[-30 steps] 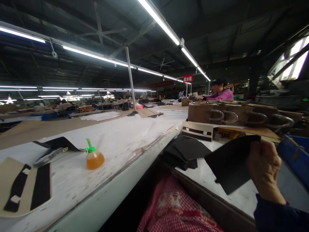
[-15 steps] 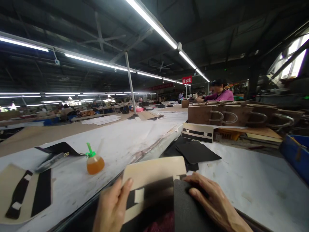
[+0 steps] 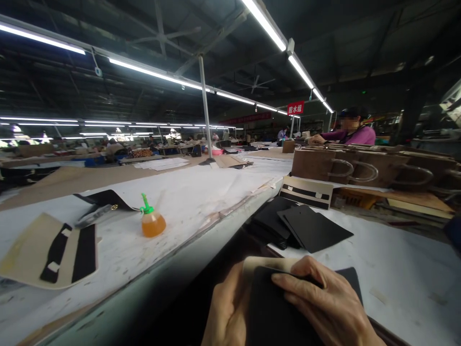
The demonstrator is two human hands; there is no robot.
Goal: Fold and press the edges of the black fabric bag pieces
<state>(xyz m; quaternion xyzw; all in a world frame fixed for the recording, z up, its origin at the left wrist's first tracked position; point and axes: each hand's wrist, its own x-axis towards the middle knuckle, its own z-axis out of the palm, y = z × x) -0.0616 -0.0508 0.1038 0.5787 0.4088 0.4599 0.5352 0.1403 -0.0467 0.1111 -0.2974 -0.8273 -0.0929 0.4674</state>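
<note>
A black sheet (image 3: 273, 312) lies over a beige card (image 3: 266, 263) at the near edge of the bench (image 3: 396, 269), low in the head view; the right hand (image 3: 324, 302) presses flat on the sheet with fingers spread, and the left hand (image 3: 228, 312) curls round the pair's left edge, gripping it. Just beyond sits a stack of black sheets (image 3: 302, 226). An orange glue bottle (image 3: 152, 222) stands on the neighbouring table (image 3: 201, 197).
</note>
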